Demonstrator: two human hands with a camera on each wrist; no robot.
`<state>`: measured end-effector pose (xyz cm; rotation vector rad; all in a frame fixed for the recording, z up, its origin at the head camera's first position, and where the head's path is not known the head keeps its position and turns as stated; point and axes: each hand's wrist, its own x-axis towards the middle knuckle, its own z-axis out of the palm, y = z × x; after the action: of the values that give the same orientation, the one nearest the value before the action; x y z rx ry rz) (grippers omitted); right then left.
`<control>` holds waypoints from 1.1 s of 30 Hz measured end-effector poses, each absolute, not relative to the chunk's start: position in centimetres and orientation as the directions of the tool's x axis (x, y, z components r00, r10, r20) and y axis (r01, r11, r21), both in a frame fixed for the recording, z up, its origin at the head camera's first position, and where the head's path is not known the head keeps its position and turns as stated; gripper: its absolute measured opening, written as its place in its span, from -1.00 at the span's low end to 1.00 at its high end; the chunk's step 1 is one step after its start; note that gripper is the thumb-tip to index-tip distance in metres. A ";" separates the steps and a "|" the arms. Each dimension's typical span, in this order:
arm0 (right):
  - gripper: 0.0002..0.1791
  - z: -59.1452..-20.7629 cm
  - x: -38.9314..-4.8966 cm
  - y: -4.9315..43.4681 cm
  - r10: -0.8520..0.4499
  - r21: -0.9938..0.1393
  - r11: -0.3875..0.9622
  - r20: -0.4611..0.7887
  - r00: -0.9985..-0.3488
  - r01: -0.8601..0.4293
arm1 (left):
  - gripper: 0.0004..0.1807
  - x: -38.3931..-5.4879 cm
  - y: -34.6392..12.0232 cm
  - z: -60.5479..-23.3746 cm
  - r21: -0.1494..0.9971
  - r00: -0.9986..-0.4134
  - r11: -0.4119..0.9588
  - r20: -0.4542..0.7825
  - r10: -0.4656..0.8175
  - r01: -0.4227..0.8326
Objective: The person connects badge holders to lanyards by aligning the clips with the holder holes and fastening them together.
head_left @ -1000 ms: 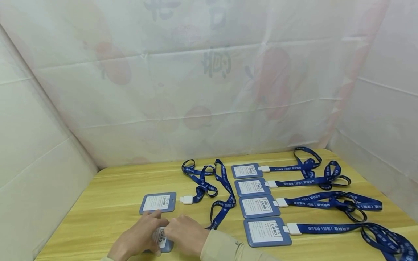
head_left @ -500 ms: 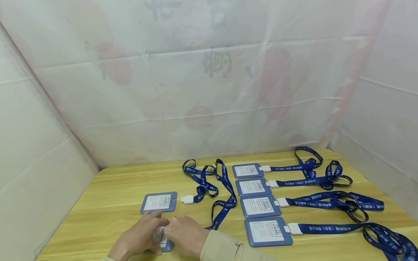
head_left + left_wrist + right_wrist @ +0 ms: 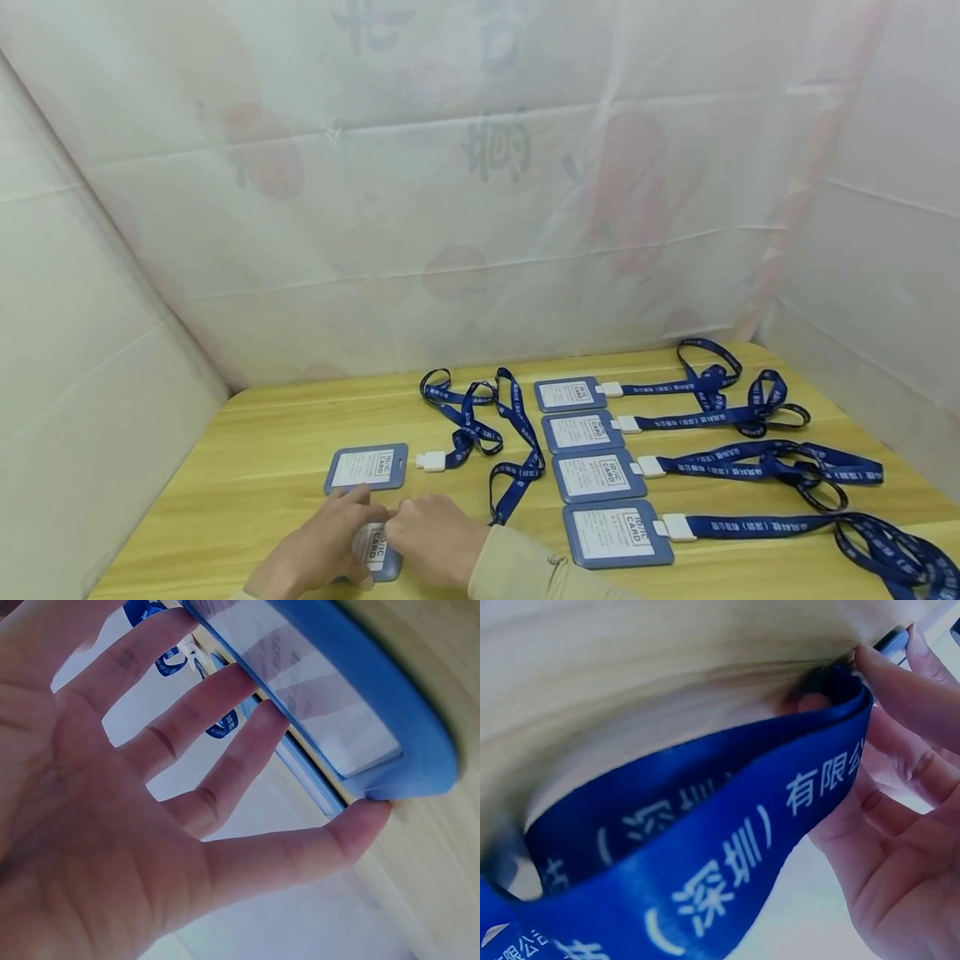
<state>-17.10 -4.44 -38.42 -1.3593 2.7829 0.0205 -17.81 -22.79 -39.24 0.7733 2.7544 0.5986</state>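
A blue ID card holder [image 3: 387, 568] with a white card lies close over the table under both hands. My left hand [image 3: 322, 537] grips it across its width; in the left wrist view, the fingers meet one long edge and another digit touches the corner of the holder [image 3: 424, 761]. My right hand [image 3: 435, 537] pinches the end of a navy lanyard [image 3: 727, 877] at the holder's right end; its clip is hidden by the fingers. The strap [image 3: 525, 450] runs away to the back. Just behind the hands lies another card holder [image 3: 367, 468], unattached.
A second loose lanyard with a white clip [image 3: 431, 461] lies right of that holder, its folds close to the other strap. Several finished-looking card holders [image 3: 611, 533] with lanyards [image 3: 750, 526] attached form a column on the right of the yellow wood-grain table [image 3: 217, 467]. White cloth walls [image 3: 450, 208] surround it.
The right hand and the card holder's right end have shifted very slightly to the right. The left hand keeps its grip.
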 end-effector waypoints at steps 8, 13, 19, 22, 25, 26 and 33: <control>-0.76 -38.5 -17.2 -3.6 -0.794 0.008 0.608 -0.009 -0.608 -0.794 | -0.34 -17.8 -22.5 -39.2 0.448 -0.847 0.783 -0.100 0.523 0.431; -0.72 -38.5 -17.6 -3.3 -0.816 -0.007 0.577 0.019 -0.577 -0.817 | -0.33 -17.8 -22.6 -39.1 0.459 -0.851 0.783 -0.099 0.515 0.420; -0.65 -38.6 -17.9 -3.3 -0.823 -0.016 0.569 -0.001 -0.569 -0.822 | -0.33 -17.6 -22.7 -39.1 0.473 -0.846 0.777 -0.114 0.521 0.415; -0.63 -38.7 -18.0 -3.2 -0.825 -0.028 0.565 -0.004 -0.565 -0.825 | -0.35 -17.5 -22.8 -39.1 0.474 -0.847 0.784 -0.134 0.515 0.401; -0.65 -38.7 -18.0 -3.0 -0.820 -0.049 0.572 -0.007 -0.573 -0.819 | -0.35 -17.5 -22.5 -39.0 0.461 -0.850 0.797 -0.151 0.504 0.390; -0.66 -38.7 -18.1 -2.9 -0.817 -0.059 0.576 -0.007 -0.577 -0.815 | -0.34 -17.5 -22.4 -39.0 0.453 -0.850 0.800 -0.151 0.504 0.394; -0.66 -38.7 -18.2 -2.6 -0.814 -0.056 0.579 0.020 -0.581 -0.813 | -0.33 -17.5 -22.0 -39.0 0.414 -0.860 0.828 -0.176 0.479 0.377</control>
<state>-18.19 -2.62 -38.72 -1.4349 2.7845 -0.0924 -17.46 -22.00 -39.00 0.6545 2.7372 0.5381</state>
